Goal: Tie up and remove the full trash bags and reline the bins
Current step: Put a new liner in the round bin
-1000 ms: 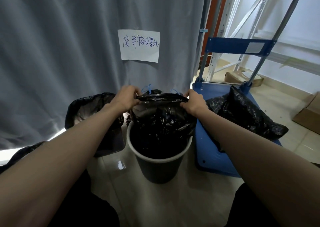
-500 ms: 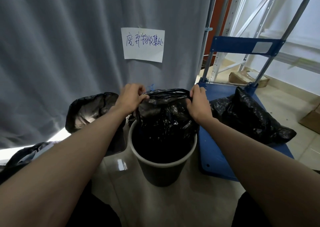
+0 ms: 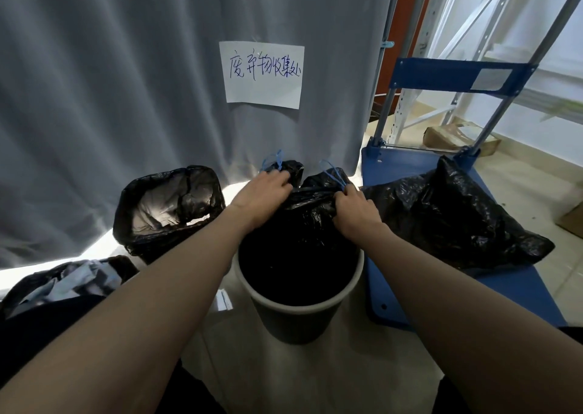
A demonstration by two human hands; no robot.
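A grey round bin (image 3: pixel 293 319) stands on the floor in front of me. A black trash bag (image 3: pixel 303 221) hangs over its opening, partly inside it. My left hand (image 3: pixel 262 194) grips the bag's top edge on the left, and my right hand (image 3: pixel 355 211) grips it on the right. Behind my hands lie tied black bags with thin blue drawstrings (image 3: pixel 273 161). A second bin lined with a black bag (image 3: pixel 167 205) stands to the left. A filled black bag (image 3: pixel 451 215) lies on the blue cart.
A blue platform cart (image 3: pixel 517 290) with a metal handle stands to the right of the bin. A grey curtain (image 3: pixel 126 82) with a handwritten paper sign (image 3: pixel 263 74) hangs behind. Another dark bag (image 3: pixel 63 282) lies at lower left. Cardboard boxes (image 3: pixel 457 136) sit at the far right.
Both hands have lowered with the bag's top edge and come a little closer together; the view has tilted slightly.
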